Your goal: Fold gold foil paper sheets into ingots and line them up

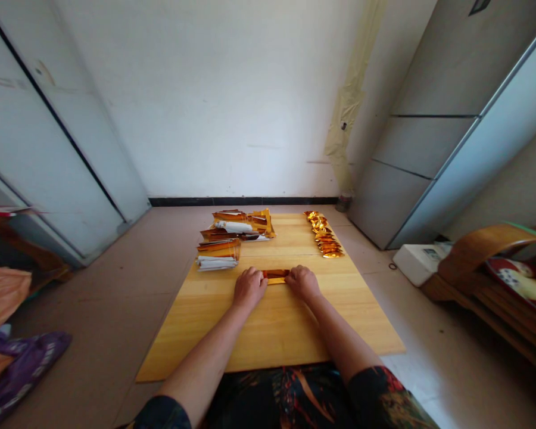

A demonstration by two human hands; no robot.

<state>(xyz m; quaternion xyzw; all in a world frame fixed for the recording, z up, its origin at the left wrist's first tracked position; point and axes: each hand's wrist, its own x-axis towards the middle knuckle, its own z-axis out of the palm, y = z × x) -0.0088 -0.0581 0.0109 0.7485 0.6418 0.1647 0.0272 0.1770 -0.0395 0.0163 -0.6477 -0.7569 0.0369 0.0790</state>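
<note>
"near the middle of the wooden tabletop (pixel 259 339), what to make of that?"

"a narrow, glossy amber wrapper (pixel 276 277), lying between left hand (pixel 250 288) and right hand (pixel 304 281). touching both."

"gripped how?"

"at one end by curled left fingers, at the other by curled right ones, with thumbs turned inward – a narrow hold on each side, with only the stretch between in sight. contents, if any, hidden; cannot tell."

"and the step in hand?"

"by the look of it, flattening or folding the amber wrapper. hard to say which from a single view."

"calling for what next?"

"probably for even pressure at both ends, with hands level, so as not to skew it."

"pointing which way?"

"crosswise. with the long axis left to right, one end toward each hand, roughly parallel to the black skirting (pixel 250 201). low, seemingly flat on the tabletop, not upright."

"anything around it?"

"beyond the left hand, a stack of white strips (pixel 218 263) just in front of some amber sheets (pixel 218 248); farther back, a loose heap of amber packaging (pixel 262 221) around a white roll (pixel 233 227). beyond the right hand – well apart from it – a row of gold foil packets (pixel 328 243), strung from back toward front."
</note>
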